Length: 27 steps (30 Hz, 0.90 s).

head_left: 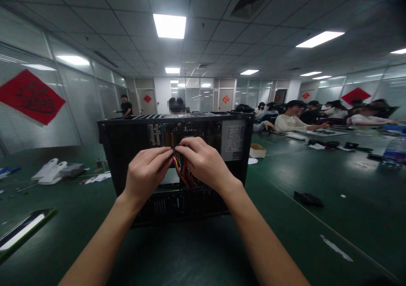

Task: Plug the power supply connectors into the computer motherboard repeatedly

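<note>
- An open black computer case [109, 151] stands on the green bench [269, 218], its open side facing the person.
- Inside it are a circuit board [199, 130] with slots and, at upper right, a silver power supply [232, 140].
- Multicoloured cables [182, 174] hang at the middle of the case's open side, just below the fingertips.
- The left hand [142, 170] and right hand [204, 159] meet there, fingers pinching the cables' upper end; the exact part gripped is hidden.
- Right of the case sits a small open box [258, 153]; its contents are unclear.
- A clear bottle [395, 153] at the right edge looks bluish inside.
</note>
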Motion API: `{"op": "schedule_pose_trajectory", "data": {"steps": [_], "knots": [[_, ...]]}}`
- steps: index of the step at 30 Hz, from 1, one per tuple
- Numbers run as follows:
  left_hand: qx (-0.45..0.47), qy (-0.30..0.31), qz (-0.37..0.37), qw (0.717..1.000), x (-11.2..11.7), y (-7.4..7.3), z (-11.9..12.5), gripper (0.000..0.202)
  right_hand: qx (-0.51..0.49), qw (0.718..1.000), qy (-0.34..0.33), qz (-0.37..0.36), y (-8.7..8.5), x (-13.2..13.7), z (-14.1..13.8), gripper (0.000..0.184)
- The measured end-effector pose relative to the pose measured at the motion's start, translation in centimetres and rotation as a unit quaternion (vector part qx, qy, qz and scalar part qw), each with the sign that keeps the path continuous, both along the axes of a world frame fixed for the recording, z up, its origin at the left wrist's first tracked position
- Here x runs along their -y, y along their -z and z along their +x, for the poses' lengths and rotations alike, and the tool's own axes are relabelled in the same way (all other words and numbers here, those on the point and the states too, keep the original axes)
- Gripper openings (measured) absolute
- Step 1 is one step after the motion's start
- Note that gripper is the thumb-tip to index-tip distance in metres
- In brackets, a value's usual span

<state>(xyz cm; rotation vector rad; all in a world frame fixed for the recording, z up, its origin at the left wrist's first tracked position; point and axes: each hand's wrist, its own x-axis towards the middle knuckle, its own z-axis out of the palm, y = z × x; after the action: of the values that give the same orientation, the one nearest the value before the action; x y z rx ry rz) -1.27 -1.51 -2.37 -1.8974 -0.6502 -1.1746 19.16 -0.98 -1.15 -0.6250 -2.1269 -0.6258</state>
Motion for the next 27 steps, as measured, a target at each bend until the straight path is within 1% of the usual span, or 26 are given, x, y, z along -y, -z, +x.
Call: {"op": "schedule_pose_trajectory", "data": {"steps": [1,3,5,7,9,11,14,17,20,22,24,27], "knots": [[-0.003,-0.004,-0.021,1.000,-0.5,0.4,0.0,0.017,0.006,1.000,0.019,-0.015,0.5,-0.6,-0.1,0.028],[-0.005,-0.015,-0.072,0.997,-1.6,1.4,0.0,0.015,0.015,0.995,0.066,-0.070,1.8,-1.9,-0.2,0.026],[-0.003,-0.023,-0.127,0.992,-2.7,2.6,0.0,0.015,0.028,0.983,0.115,-0.141,3.3,-3.4,-0.1,0.022],[0.004,-0.026,-0.187,0.982,-3.7,3.9,0.0,0.017,0.038,0.967,0.149,-0.203,4.9,-5.0,0.4,0.016],[0.014,-0.030,-0.249,0.968,-4.6,5.0,0.1,0.020,0.037,0.956,0.162,-0.243,6.1,-6.4,1.0,0.013],[0.017,-0.037,-0.312,0.949,-5.4,5.7,0.1,0.024,0.025,0.951,0.157,-0.266,6.9,-7.3,1.5,0.013],[-0.001,-0.048,-0.392,0.919,-6.8,5.9,0.7,0.027,0.002,0.946,0.143,-0.292,7.3,-7.8,1.9,0.012],[-0.045,-0.077,-0.435,0.896,-8.2,5.4,1.7,0.028,-0.010,0.942,0.135,-0.309,7.4,-7.9,1.9,0.011],[-0.105,-0.126,-0.449,0.879,-9.0,5.0,2.8,0.027,-0.023,0.938,0.134,-0.318,7.6,-8.1,1.8,0.012],[-0.135,-0.152,-0.447,0.871,-9.1,5.0,3.3,0.028,-0.026,0.936,0.135,-0.324,7.8,-8.4,1.8,0.012],[-0.146,-0.173,-0.443,0.868,-9.1,5.1,3.5,0.029,-0.021,0.935,0.136,-0.327,8.1,-8.7,1.8,0.012],[-0.138,-0.191,-0.440,0.867,-8.9,5.3,3.6,0.028,-0.013,0.937,0.135,-0.323,8.3,-9.0,1.8,0.011]]}}
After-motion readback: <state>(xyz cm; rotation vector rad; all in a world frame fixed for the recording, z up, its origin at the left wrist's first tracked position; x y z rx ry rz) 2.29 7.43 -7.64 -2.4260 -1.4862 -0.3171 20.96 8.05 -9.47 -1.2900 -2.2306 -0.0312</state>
